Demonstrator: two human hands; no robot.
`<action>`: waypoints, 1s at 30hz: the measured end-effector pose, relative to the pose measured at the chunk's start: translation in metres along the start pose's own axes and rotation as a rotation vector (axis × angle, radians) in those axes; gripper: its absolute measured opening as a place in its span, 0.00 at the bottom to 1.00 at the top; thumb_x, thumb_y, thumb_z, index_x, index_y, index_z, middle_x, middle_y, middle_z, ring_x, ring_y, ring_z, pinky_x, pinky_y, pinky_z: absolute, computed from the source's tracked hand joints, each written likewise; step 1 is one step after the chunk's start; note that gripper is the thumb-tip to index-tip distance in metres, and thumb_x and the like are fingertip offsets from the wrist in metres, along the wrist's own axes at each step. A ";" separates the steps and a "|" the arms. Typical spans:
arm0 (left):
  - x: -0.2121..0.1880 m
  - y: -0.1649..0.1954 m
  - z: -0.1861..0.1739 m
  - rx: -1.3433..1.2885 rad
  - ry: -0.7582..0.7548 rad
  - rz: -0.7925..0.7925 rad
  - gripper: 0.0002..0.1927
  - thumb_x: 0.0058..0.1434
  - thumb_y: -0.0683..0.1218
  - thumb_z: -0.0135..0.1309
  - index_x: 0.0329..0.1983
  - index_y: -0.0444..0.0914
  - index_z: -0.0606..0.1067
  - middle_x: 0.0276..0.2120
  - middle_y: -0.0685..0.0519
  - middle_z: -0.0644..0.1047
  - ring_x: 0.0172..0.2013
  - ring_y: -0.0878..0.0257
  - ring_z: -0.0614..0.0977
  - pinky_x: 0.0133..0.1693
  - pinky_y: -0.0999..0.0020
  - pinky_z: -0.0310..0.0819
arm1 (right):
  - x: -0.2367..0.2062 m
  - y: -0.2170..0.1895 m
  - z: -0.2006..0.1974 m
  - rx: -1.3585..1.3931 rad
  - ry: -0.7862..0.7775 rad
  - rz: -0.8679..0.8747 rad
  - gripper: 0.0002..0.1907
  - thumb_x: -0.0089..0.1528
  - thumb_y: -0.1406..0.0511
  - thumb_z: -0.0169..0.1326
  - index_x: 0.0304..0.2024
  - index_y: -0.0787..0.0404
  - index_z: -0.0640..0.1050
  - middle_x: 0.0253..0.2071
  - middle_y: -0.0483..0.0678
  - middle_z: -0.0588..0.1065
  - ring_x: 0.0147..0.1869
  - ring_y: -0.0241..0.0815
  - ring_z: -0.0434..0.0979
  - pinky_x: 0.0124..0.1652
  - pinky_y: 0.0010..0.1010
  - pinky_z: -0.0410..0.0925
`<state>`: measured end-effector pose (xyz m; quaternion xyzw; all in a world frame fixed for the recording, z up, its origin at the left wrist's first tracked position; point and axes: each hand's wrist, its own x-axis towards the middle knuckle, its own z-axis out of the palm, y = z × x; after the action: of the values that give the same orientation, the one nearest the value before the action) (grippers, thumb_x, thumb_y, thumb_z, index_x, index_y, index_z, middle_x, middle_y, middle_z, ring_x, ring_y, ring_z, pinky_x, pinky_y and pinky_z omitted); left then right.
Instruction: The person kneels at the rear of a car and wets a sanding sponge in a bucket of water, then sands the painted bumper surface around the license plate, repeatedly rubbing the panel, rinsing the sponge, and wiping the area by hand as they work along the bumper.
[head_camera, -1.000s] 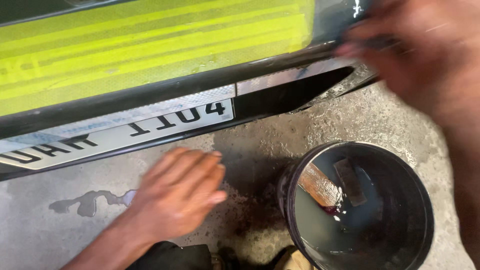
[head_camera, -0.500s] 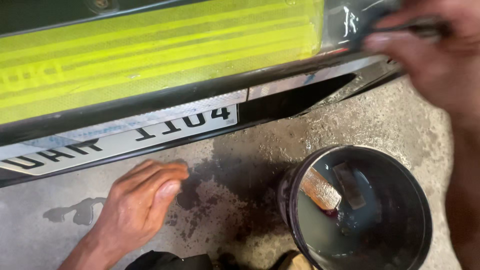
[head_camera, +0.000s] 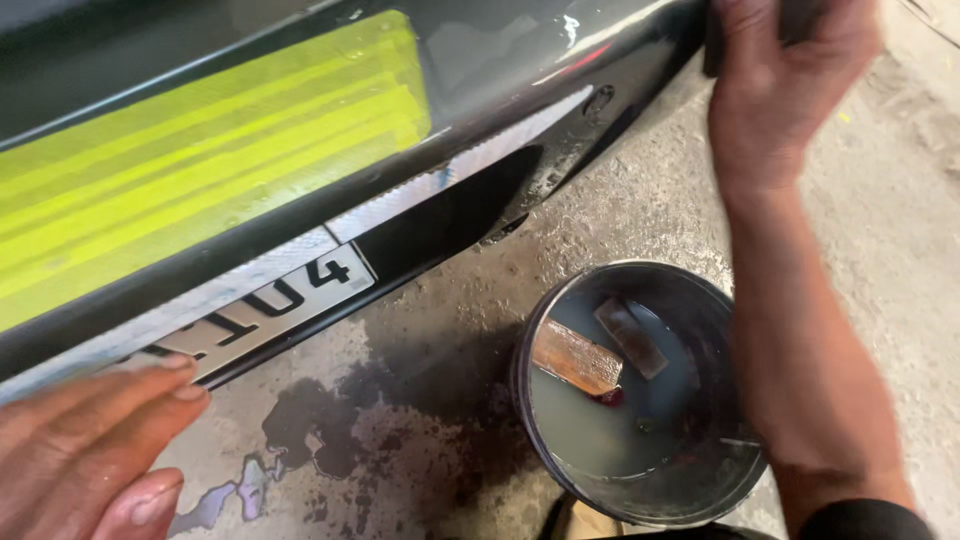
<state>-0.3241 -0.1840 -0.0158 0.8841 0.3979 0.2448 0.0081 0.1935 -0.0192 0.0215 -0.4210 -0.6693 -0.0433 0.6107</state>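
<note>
Dark bumper with yellow-green taped panel across the top of view, number plate below. Right hand pressed at the bumper's corner, closed over something dark, kind unclear. Left hand flat, fingers open, holding nothing, just beside the plate. Round black bucket on wet concrete floor, holding cloudy water, a wooden block and a grey block. Risk, likely: forearm directly over the bucket, easily knocked and spilled; slippery wet floor.
</note>
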 end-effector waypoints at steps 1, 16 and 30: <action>0.008 0.001 0.000 -0.036 0.042 0.041 0.21 0.66 0.56 0.47 0.53 0.38 0.76 0.53 0.47 0.79 0.54 0.50 0.81 0.65 0.48 0.72 | -0.015 0.007 0.004 -0.008 0.060 0.042 0.08 0.75 0.71 0.61 0.46 0.66 0.73 0.39 0.44 0.74 0.41 0.36 0.72 0.42 0.26 0.67; 0.088 0.084 0.104 0.015 0.015 0.163 0.20 0.68 0.54 0.54 0.47 0.31 0.80 0.51 0.38 0.80 0.54 0.45 0.80 0.56 0.50 0.74 | -0.083 0.042 0.035 0.083 0.154 0.054 0.08 0.79 0.72 0.55 0.49 0.63 0.68 0.36 0.45 0.69 0.35 0.34 0.66 0.36 0.26 0.63; 0.155 0.077 0.235 0.157 0.062 -0.016 0.41 0.75 0.52 0.53 0.84 0.41 0.49 0.81 0.52 0.46 0.81 0.55 0.44 0.81 0.53 0.39 | -0.148 -0.035 0.043 0.116 -0.113 0.278 0.12 0.73 0.72 0.64 0.50 0.64 0.72 0.44 0.45 0.72 0.44 0.32 0.70 0.45 0.24 0.68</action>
<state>-0.0801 -0.0846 -0.1406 0.8709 0.4230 0.2399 -0.0717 0.1237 -0.0924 -0.0996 -0.4756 -0.6392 0.1040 0.5954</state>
